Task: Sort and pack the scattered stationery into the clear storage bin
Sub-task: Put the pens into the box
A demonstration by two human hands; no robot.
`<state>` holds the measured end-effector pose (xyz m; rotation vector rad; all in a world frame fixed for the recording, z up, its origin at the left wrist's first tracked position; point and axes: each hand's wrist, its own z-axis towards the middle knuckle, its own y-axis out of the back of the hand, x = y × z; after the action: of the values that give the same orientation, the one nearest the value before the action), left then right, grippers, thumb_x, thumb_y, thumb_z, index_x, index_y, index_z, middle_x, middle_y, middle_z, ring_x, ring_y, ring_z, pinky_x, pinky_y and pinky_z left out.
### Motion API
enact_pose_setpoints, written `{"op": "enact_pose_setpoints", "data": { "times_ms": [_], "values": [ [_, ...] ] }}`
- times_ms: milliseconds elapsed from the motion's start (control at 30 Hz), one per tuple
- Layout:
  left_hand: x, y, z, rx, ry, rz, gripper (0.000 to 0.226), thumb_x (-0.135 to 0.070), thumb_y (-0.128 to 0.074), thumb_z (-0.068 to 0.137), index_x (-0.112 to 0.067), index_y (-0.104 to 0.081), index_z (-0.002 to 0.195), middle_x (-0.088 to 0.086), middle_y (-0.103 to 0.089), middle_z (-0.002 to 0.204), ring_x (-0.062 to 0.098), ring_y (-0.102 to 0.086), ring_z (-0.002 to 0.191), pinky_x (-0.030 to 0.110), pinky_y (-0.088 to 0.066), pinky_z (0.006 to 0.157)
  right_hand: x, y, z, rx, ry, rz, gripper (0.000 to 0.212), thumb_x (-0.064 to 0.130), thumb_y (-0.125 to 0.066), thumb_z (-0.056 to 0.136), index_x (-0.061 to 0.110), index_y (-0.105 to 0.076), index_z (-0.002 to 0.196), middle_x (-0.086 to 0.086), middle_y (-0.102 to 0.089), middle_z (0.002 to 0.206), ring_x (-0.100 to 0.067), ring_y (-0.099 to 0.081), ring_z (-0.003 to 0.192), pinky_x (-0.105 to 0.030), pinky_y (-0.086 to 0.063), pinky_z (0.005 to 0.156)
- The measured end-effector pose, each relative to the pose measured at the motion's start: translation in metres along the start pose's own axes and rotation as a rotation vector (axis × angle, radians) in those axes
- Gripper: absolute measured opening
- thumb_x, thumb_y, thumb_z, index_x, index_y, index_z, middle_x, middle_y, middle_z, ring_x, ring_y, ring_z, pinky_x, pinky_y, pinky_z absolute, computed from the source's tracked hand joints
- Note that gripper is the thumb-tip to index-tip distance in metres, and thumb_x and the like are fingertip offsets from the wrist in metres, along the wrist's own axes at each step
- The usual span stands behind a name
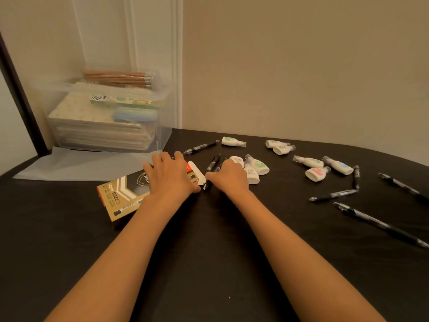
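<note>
Dark desk against a plain wall, pens half gathered.
Your left hand lies with fingers spread on the pen box, pinning it. Your right hand has its fingers curled over black pens at the box's open flap. Hold the box steady, line the pens up with the opening, then slide them in. The clear bin stands back left, part filled.
</note>
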<state>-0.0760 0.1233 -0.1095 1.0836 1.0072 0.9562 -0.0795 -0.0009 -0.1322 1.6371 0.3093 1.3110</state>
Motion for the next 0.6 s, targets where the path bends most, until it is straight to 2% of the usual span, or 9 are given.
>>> {"op": "enact_pose_setpoints", "data": {
  "times_ms": [67, 167, 200, 267, 333, 367, 433, 500, 600],
  "values": [
    [0.001, 0.000, 0.000, 0.000, -0.017, 0.033, 0.092, -0.054, -0.070, 0.073, -0.016, -0.024, 0.143, 0.014, -0.032, 0.143, 0.031, -0.028, 0.132, 0.040, -0.027, 0.104, 0.004, 0.002, -0.002, -0.007, -0.024, -0.019, 0.033, 0.031, -0.063, 0.083, 0.008, -0.056, 0.107, -0.009, -0.060, 0.108, -0.025, -0.056, 0.105, -0.030, -0.042, 0.074],
    [0.002, 0.000, -0.002, -0.009, -0.037, 0.042, 0.093, -0.052, -0.071, 0.074, -0.017, -0.022, 0.144, 0.014, -0.031, 0.143, 0.032, -0.027, 0.132, 0.040, -0.026, 0.105, 0.000, 0.011, -0.005, 0.010, -0.091, 0.100, 0.021, 0.025, -0.063, 0.082, 0.009, -0.050, 0.079, -0.007, -0.059, 0.090, -0.023, -0.058, 0.096, -0.029, -0.043, 0.069],
    [0.002, 0.000, -0.002, -0.015, -0.046, 0.046, 0.093, -0.051, -0.071, 0.074, -0.017, -0.021, 0.144, 0.014, -0.031, 0.143, 0.032, -0.027, 0.132, 0.040, -0.026, 0.105, -0.002, 0.016, -0.006, 0.030, -0.126, 0.189, 0.019, 0.022, -0.062, 0.082, 0.008, -0.050, 0.076, -0.006, -0.059, 0.085, -0.020, -0.059, 0.089, -0.029, -0.044, 0.067],
    [0.001, 0.001, -0.002, -0.022, -0.074, 0.039, 0.093, -0.050, -0.072, 0.073, -0.018, -0.021, 0.144, 0.013, -0.030, 0.143, 0.032, -0.027, 0.131, 0.040, -0.025, 0.104, -0.007, 0.028, -0.012, 0.105, -0.196, 0.462, 0.017, 0.015, -0.060, 0.083, 0.003, -0.058, 0.094, -0.008, -0.063, 0.083, -0.013, -0.056, 0.069, -0.023, -0.044, 0.057],
    [0.000, 0.002, -0.004, -0.019, -0.104, 0.020, 0.094, -0.051, -0.072, 0.072, -0.020, -0.021, 0.145, 0.011, -0.030, 0.143, 0.031, -0.026, 0.132, 0.040, -0.024, 0.105, -0.013, 0.041, -0.021, 0.163, -0.204, 0.756, 0.033, 0.006, -0.055, 0.086, 0.000, -0.049, 0.117, -0.011, -0.063, 0.080, -0.007, -0.048, 0.053, -0.016, -0.038, 0.046],
    [-0.001, 0.003, -0.005, -0.015, -0.121, 0.013, 0.094, -0.051, -0.072, 0.072, -0.021, -0.021, 0.145, 0.011, -0.030, 0.143, 0.031, -0.025, 0.132, 0.040, -0.024, 0.106, -0.017, 0.047, -0.025, 0.176, -0.174, 0.869, 0.030, 0.003, -0.052, 0.087, 0.003, -0.046, 0.116, -0.012, -0.063, 0.078, -0.007, -0.046, 0.051, -0.014, -0.037, 0.043],
    [-0.005, 0.005, -0.008, -0.005, -0.177, 0.018, 0.095, -0.053, -0.072, 0.071, -0.024, -0.021, 0.145, 0.008, -0.031, 0.144, 0.029, -0.026, 0.133, 0.041, -0.022, 0.107, -0.027, 0.059, -0.033, 0.221, -0.122, 1.011, 0.023, -0.001, -0.047, 0.089, 0.001, -0.048, 0.112, -0.013, -0.065, 0.080, -0.009, -0.048, 0.053, -0.014, -0.041, 0.044],
    [-0.012, 0.006, -0.013, 0.016, -0.255, 0.040, 0.094, -0.056, -0.072, 0.069, -0.027, -0.023, 0.144, 0.006, -0.033, 0.143, 0.028, -0.027, 0.132, 0.041, -0.020, 0.108, -0.039, 0.069, -0.041, 0.280, -0.098, 1.093, 0.014, 0.001, -0.046, 0.092, 0.008, -0.052, 0.103, -0.013, -0.069, 0.084, -0.011, -0.056, 0.059, -0.018, -0.048, 0.051],
    [-0.023, 0.007, -0.021, 0.068, -0.337, 0.034, 0.094, -0.060, -0.071, 0.067, -0.030, -0.024, 0.143, 0.003, -0.036, 0.142, 0.026, -0.029, 0.132, 0.040, -0.018, 0.108, -0.055, 0.076, -0.050, 0.342, -0.096, 1.279, 0.019, 0.007, -0.051, 0.093, 0.005, -0.053, 0.112, -0.015, -0.071, 0.092, -0.015, -0.069, 0.072, -0.021, -0.055, 0.059]
  ]
}}
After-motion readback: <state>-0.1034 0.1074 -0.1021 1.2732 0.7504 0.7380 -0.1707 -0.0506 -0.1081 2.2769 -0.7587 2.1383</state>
